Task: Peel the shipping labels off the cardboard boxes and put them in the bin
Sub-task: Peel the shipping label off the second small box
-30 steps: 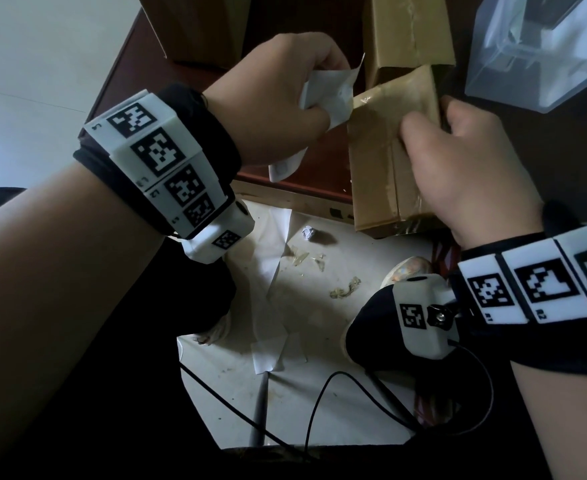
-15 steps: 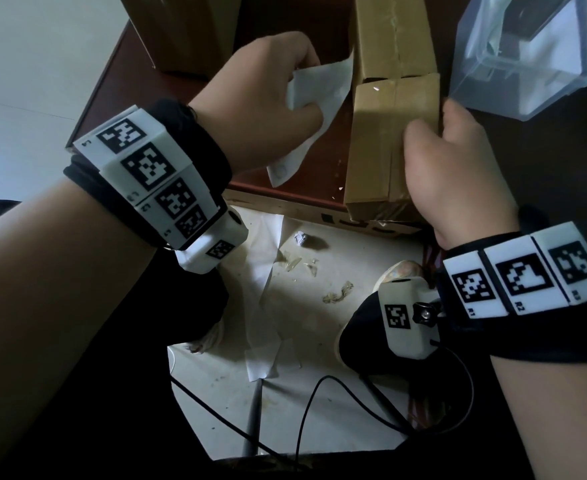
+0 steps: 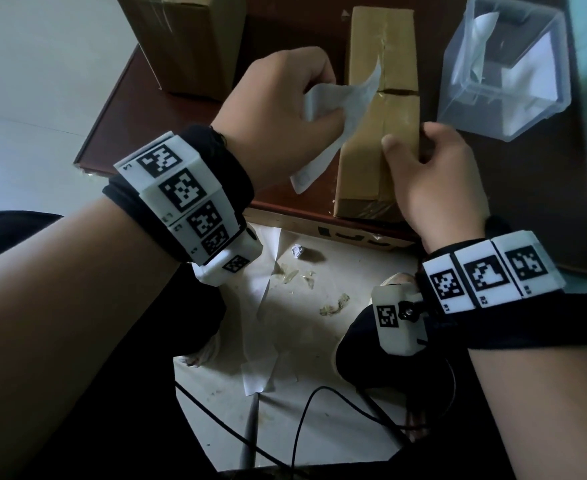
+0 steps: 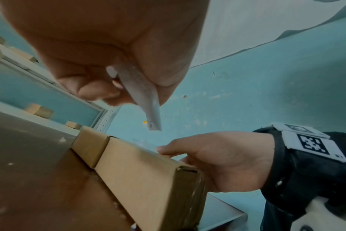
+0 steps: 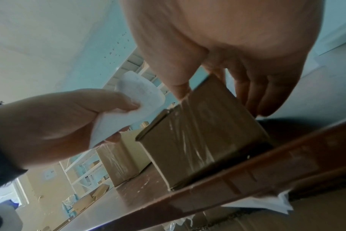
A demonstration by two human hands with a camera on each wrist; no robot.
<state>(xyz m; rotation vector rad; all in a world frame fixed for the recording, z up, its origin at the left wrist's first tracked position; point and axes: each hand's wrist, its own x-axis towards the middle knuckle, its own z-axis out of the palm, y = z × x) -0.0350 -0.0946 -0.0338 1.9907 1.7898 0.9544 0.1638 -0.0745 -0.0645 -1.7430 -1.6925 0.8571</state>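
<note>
A long taped cardboard box (image 3: 371, 147) lies flat on the dark red-brown table (image 3: 167, 133), near its front edge. My left hand (image 3: 321, 102) pinches a crumpled white shipping label (image 3: 347, 109) just left of and above the box. The label (image 4: 142, 96) hangs free of the box (image 4: 140, 171) in the left wrist view. My right hand (image 3: 409, 143) grips the box's near end, thumb on top and fingers (image 5: 257, 93) down its right side. The clear plastic bin (image 3: 458, 95) stands at the back right with white paper inside.
A taller cardboard box (image 3: 181, 43) stands at the table's back left. Below the front edge, the floor (image 3: 302, 341) holds white paper strips (image 3: 261, 375), small scraps and black cables (image 3: 299, 427). Bare tabletop (image 3: 527, 188) lies right of my right hand.
The box was tilted up off the table and now lies flat. My left hand has drawn the label clear of the box, and my right hand has stayed on the box's near end.
</note>
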